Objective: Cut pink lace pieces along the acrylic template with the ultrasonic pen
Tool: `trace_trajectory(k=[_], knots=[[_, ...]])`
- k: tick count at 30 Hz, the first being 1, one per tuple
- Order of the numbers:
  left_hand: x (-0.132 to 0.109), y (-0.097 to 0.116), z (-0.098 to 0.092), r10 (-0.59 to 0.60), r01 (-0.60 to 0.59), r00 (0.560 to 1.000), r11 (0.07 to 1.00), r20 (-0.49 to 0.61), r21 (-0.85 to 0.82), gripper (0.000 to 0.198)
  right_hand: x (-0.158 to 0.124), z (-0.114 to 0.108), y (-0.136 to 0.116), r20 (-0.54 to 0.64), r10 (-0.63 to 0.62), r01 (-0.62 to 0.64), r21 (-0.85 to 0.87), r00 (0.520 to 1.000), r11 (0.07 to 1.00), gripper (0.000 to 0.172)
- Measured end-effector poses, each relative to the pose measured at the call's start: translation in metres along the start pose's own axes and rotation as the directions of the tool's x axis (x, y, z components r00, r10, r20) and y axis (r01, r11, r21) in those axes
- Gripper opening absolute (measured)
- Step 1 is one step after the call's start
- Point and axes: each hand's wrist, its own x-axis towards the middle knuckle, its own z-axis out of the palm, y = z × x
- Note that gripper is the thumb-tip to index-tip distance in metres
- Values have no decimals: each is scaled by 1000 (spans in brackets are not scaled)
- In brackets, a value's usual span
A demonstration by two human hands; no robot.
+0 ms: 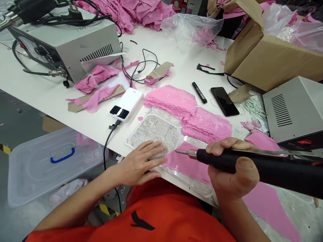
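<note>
My right hand (233, 168) grips a thick black handheld tool (272, 168) with a narrow metal tip, which points left over a flat piece of pink fabric (188, 161). I cannot tell whether the tip touches the cloth. Fingers apart, my left hand (141, 163) lies flat on the left end of that fabric and on a clear, speckled plastic sheet (157, 129). Just beyond are two stacks of pink lace pieces, one on the left (171, 101) and one on the right (208, 124). Another length of pink fabric (272, 208) runs under my right forearm.
A white power bank (127, 104) with a cable sits left of the lace. A marker (199, 92) and a phone (224, 101) lie behind it. Grey machine boxes stand left (83, 43) and right (295, 104), near a cardboard box (264, 57). Another person's hands (222, 6) show at the back.
</note>
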Motion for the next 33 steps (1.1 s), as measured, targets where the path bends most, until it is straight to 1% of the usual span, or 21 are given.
trace_trajectory(k=[5,11,17,23,27,33], knots=[[-6,3,-2,-25,25,1000,1000,6,-10,39,-3,3,0,25,-5,5,-19,1000,1000,19],[-7,4,-2,-41,41,999,999,6,-13,37,-4,2,0,57,-10,12,-32,998,999,17],[-6,4,-1,-34,34,999,999,-1,1,41,-10,8,-3,60,17,-18,13,998,1000,20],[-7,3,1,-27,27,1000,999,-5,17,41,-18,16,0,151,31,-40,60,988,997,21],[-7,3,2,-34,34,999,999,-5,16,40,-19,19,2,169,29,-40,59,985,997,20],[-7,3,-1,-19,19,999,1000,-36,2,40,-23,21,5,216,-16,1,72,976,997,11]])
